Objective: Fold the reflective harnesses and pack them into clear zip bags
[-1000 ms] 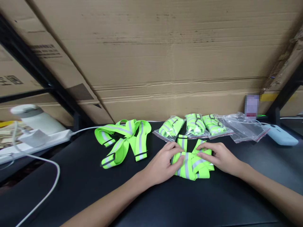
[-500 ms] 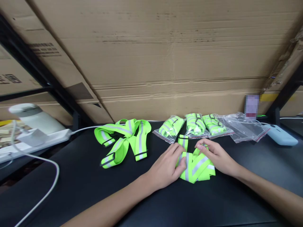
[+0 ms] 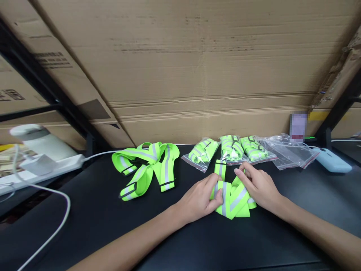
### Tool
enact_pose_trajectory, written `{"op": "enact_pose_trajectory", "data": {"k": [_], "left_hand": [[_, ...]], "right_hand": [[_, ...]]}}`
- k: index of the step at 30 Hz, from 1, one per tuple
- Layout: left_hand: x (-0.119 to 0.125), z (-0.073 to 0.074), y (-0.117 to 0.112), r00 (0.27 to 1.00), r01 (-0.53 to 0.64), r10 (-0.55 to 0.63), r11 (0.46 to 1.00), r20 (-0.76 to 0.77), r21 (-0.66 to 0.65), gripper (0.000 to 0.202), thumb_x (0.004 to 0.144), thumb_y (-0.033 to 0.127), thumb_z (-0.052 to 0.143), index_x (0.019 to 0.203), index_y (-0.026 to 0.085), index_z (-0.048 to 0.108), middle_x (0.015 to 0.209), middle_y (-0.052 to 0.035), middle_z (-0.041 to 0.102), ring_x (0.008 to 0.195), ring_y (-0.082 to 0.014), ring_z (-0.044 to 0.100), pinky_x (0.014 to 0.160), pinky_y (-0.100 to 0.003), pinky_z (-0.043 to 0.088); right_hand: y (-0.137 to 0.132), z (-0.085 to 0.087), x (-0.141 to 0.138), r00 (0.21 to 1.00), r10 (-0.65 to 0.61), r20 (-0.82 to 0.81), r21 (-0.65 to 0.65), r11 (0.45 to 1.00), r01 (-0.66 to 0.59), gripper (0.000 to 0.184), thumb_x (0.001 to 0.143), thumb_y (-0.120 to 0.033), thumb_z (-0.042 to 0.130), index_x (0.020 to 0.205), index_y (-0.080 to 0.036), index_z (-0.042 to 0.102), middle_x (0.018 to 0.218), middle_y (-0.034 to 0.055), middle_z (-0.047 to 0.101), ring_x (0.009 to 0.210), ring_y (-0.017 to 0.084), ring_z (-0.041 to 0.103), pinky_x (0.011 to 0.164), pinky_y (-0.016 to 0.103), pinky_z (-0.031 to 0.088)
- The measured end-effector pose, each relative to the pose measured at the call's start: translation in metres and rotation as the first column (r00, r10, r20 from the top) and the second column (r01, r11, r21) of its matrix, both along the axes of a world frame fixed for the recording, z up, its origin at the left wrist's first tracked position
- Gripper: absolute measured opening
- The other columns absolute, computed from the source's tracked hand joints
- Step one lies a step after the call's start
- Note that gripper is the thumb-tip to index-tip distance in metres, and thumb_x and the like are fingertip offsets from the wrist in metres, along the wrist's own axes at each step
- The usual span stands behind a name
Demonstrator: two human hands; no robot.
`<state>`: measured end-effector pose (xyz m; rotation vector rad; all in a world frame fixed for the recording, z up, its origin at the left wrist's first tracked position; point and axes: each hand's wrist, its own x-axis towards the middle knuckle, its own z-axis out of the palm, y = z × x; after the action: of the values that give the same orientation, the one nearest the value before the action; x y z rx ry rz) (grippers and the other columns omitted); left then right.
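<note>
A neon-yellow reflective strap (image 3: 237,198) with a silver stripe lies partly folded on the black table between my hands. My left hand (image 3: 200,197) pinches its left side, thumb and fingers closed on the band. Beyond that hand, one strap end with a black slider points away from me. My right hand (image 3: 261,186) is closed on the strap's upper right part, the thumb near the index finger; its other fingertips are hidden. Left of my hands rests a loose second reflective strap (image 3: 167,165) with black buckles, touched by neither hand.
Clear bags with folded straps (image 3: 203,152) stand along the cardboard wall (image 3: 197,75). Beside them lie clear zip bags (image 3: 290,152) and a light-blue device (image 3: 332,161). At left are a power strip (image 3: 56,167), a white cable (image 3: 67,210) and a pale bottle (image 3: 46,143).
My right hand has shifted slightly and its fingers have curled further over the strap. The strap's far end has tilted a little to the right. My left hand stays nearly in place.
</note>
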<state>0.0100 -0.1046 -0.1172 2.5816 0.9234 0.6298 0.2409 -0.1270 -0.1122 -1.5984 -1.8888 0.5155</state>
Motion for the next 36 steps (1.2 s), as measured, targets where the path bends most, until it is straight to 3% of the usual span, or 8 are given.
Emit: {"op": "enact_pose_trajectory", "data": {"k": [6,12,17,22,26,29,32,36], "left_hand": [[0.0,0.0,0.001,0.998,-0.056,0.059,0.995,0.031,-0.085,0.013,0.097,0.031,0.039,0.101,0.022,0.047,0.08,0.0009,0.055,0.065,-0.0164,0.053,0.063,-0.029,0.042],[0.001,0.001,0.002,0.992,-0.099,0.11,0.985,0.067,-0.14,0.014,0.097,0.034,0.039,0.096,0.022,0.045,0.077,0.0024,0.051,0.065,-0.0159,0.05,0.063,-0.029,0.04],[0.0,0.0,0.002,0.983,-0.127,0.146,0.979,0.114,-0.158,0.015,0.097,0.035,0.04,0.094,0.022,0.045,0.072,0.0043,0.046,0.063,-0.0146,0.046,0.062,-0.028,0.037],[0.0,0.0,0.004,0.972,-0.156,0.185,0.969,0.144,-0.192,0.015,0.097,0.036,0.04,0.092,0.022,0.043,0.069,0.0063,0.041,0.06,-0.0133,0.041,0.062,-0.027,0.035],[0.003,0.002,0.002,0.974,-0.153,0.183,0.967,0.136,-0.205,0.015,0.096,0.035,0.039,0.09,0.022,0.044,0.066,0.0068,0.039,0.058,-0.0129,0.038,0.06,-0.027,0.033],[0.006,0.004,0.001,0.976,-0.151,0.181,0.964,0.121,-0.218,0.017,0.096,0.035,0.039,0.09,0.021,0.046,0.065,0.0063,0.04,0.057,-0.0133,0.04,0.058,-0.027,0.033],[0.007,0.004,-0.001,0.974,-0.164,0.195,0.957,0.113,-0.24,0.018,0.096,0.035,0.039,0.091,0.021,0.049,0.063,0.0061,0.042,0.056,-0.0135,0.041,0.056,-0.027,0.033],[0.008,0.005,-0.002,0.971,-0.17,0.203,0.957,0.123,-0.237,0.019,0.097,0.035,0.039,0.092,0.021,0.051,0.069,0.0032,0.051,0.062,-0.0153,0.048,0.058,-0.027,0.037]], "right_hand": [[0.003,-0.006,0.003,0.933,0.043,-0.357,0.039,0.999,-0.031,0.049,0.096,-0.061,0.054,0.071,-0.023,0.033,0.059,-0.0073,0.026,0.053,0.011,0.025,0.049,0.025,0.022],[0.001,-0.003,0.004,0.887,0.083,-0.454,-0.001,0.996,-0.093,0.044,0.092,-0.06,0.06,0.075,-0.021,0.049,0.061,-0.0049,0.04,0.054,0.011,0.037,0.049,0.025,0.032],[-0.001,0.003,0.005,0.911,0.11,-0.397,0.037,0.994,-0.104,0.036,0.088,-0.055,0.068,0.081,-0.019,0.065,0.078,0.0041,0.061,0.065,0.015,0.056,0.051,0.026,0.045],[-0.005,0.004,0.003,0.928,0.151,-0.341,0.046,0.989,-0.144,0.037,0.085,-0.056,0.07,0.095,-0.022,0.077,0.11,0.0114,0.066,0.089,0.022,0.065,0.057,0.028,0.054],[-0.013,0.008,0.0,0.974,0.166,-0.157,-0.06,0.982,-0.177,0.057,0.067,-0.063,0.082,0.106,-0.022,0.075,0.087,0.0056,0.073,0.074,0.022,0.065,0.061,0.034,0.054],[-0.017,0.011,-0.002,0.987,0.162,0.026,-0.035,0.986,-0.161,0.07,0.055,-0.067,0.087,0.106,-0.021,0.073,0.083,0.0046,0.073,0.069,0.023,0.063,0.062,0.036,0.051],[-0.018,0.011,-0.004,0.985,0.159,0.063,-0.035,0.987,-0.158,0.067,0.06,-0.065,0.084,0.108,-0.019,0.072,0.084,0.0048,0.074,0.069,0.023,0.064,0.064,0.036,0.05],[-0.019,0.009,-0.006,0.985,0.174,-0.007,-0.066,0.983,-0.174,0.061,0.067,-0.053,0.083,0.116,-0.02,0.067,0.091,0.0049,0.074,0.079,0.025,0.067,0.073,0.038,0.052]]}}
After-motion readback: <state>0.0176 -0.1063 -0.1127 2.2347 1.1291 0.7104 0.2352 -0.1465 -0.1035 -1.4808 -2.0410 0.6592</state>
